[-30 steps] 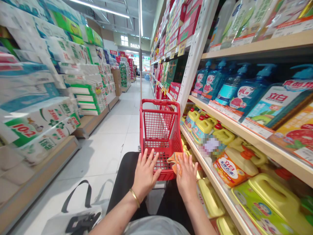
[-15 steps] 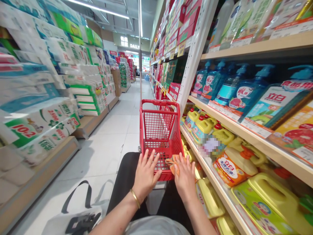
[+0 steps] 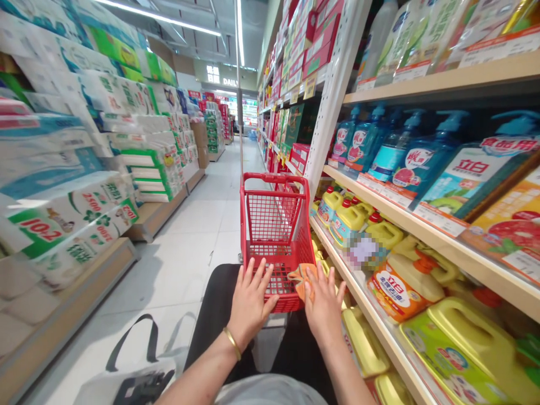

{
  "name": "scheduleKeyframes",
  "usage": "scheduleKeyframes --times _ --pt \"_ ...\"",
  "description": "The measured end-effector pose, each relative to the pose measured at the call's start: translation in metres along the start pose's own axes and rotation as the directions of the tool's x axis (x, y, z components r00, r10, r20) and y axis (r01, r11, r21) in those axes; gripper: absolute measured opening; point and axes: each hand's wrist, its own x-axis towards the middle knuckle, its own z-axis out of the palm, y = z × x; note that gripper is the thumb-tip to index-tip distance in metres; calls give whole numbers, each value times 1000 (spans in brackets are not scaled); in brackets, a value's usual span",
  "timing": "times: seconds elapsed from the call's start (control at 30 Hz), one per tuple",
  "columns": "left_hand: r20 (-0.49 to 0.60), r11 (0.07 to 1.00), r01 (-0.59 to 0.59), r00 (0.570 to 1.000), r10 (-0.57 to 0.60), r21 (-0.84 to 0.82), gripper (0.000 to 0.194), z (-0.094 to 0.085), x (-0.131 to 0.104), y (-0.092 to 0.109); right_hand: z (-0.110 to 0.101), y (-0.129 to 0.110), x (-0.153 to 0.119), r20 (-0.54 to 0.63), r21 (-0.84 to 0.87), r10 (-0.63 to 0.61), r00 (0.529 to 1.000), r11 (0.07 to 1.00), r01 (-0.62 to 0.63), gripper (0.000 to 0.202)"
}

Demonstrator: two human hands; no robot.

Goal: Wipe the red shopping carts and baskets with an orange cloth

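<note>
My left hand (image 3: 252, 295) is open, palm down with fingers spread, above the near edge of a red shopping cart (image 3: 274, 179). A gold bangle circles the left wrist. My right hand (image 3: 323, 301) is to the right of it, over the cart's near right corner. It holds an orange cloth (image 3: 302, 278) beneath the thumb and palm, its fingers stretched forward over it; part of the cloth is hidden by the hand. The cart stands in front of my knees, and its basket shows red mesh.
Shelving with blue pump bottles (image 3: 411, 157) and yellow detergent jugs (image 3: 405, 278) runs close on the right. Stacked paper packs (image 3: 76, 219) line the left. A pale bag (image 3: 130, 377) with dark straps lies on the tiled floor (image 3: 185, 236); the aisle stretches ahead.
My right hand has shifted slightly right, and more of the orange cloth shows beside it. The left hand has hardly moved.
</note>
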Motion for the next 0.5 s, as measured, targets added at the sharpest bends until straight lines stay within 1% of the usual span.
scheduleKeyframes --times 0.03,0.07,0.13,0.23,0.27,0.3,0.33,0.37,0.43,0.5 --pt "2 1000 -1 1000 1 -3 73 1 0 2 1 0 0 3 1 -2 1000 1000 2 47" --pt "4 1000 -2 1000 2 -4 74 1 -1 3 5 -5 -1 6 11 -28 1000 1000 27 47" --pt "8 1000 3 1000 -3 0 73 1 -2 2 16 -27 -7 -5 45 -124 992 991 124 46" --pt "5 1000 1 1000 -1 -4 72 0 -3 -3 29 -62 -15 -52 98 -303 951 947 307 48" --pt "2 1000 -2 1000 2 -9 72 -1 -3 -4 30 -67 -16 -55 111 -345 937 930 349 50" --pt "-1 1000 -5 1000 5 -13 73 -1 -3 -6 29 -67 -16 -48 119 -364 930 923 367 50" --pt "-4 1000 -9 1000 9 -16 73 -1 -3 -6 26 -61 -15 -34 121 -351 936 928 353 50" --pt "-6 1000 -10 1000 10 -15 74 -1 -3 -6 21 -51 -13 -18 112 -306 952 945 306 49" --pt "-9 1000 -12 1000 11 -9 76 -1 -2 -3 12 -23 -7 -1 74 -148 989 986 147 46" --pt "-10 1000 -10 1000 10 -7 77 0 -1 1 6 1 -1 -9 50 -3 1000 999 4 47"
